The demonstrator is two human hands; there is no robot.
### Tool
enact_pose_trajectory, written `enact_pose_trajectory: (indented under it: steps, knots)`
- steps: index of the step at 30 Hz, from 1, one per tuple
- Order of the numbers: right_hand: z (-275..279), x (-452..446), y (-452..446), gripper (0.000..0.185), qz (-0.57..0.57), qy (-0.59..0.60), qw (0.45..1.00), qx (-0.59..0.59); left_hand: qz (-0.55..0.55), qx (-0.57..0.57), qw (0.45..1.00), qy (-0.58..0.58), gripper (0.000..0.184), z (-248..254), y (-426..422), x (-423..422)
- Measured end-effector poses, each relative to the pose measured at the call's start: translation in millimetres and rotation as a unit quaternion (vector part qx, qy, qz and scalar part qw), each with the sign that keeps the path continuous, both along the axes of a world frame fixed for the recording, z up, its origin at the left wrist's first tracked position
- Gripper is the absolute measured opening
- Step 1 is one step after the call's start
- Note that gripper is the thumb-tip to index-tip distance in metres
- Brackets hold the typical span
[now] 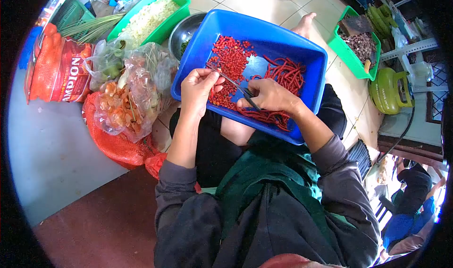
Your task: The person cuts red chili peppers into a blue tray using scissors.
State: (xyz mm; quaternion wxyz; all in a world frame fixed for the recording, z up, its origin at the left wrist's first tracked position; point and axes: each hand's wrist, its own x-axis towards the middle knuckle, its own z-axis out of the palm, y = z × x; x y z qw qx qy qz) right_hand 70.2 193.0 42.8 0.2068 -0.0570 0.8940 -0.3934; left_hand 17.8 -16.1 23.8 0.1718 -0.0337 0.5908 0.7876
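A pair of scissors with black handles is in my right hand, its blades reaching left to the fingers of my left hand. Between those left fingers I pinch a red chili, mostly hidden by the hand. Both hands are over a blue plastic tub. Small cut chili pieces cover the tub's left side. Whole long red chilies lie in a heap on its right side, partly behind my right hand.
Left of the tub are a plastic bag of onion skins, a red mesh sack and a green tray of chopped white pieces. A metal bowl touches the tub's left. Rightward stand another green tray and a green gas cylinder. Another person is at lower right.
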Motion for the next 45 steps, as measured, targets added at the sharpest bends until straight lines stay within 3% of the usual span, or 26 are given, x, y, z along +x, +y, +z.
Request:
enact_pose_trajectory:
  steps: [15, 27, 45]
  knots:
    - [-1.0, -1.4, 2.0, 0.059, -0.014, 0.037, 0.999, -0.014, -0.013, -0.024, 1.000, 0.008, 0.009, -1.2, 1.2, -0.9]
    - [2.1, 3.8, 8.7, 0.066, 0.008, -0.021, 1.000, 0.011, 0.011, -0.006, 1.000, -0.016, 0.011, 1.9, 1.5, -1.1]
    - [-6.8, 2.4, 4.5, 0.065, -0.015, 0.027, 0.999, -0.021, 0.003, -0.030, 1.000, -0.001, 0.007, 0.6, 2.1, -0.4]
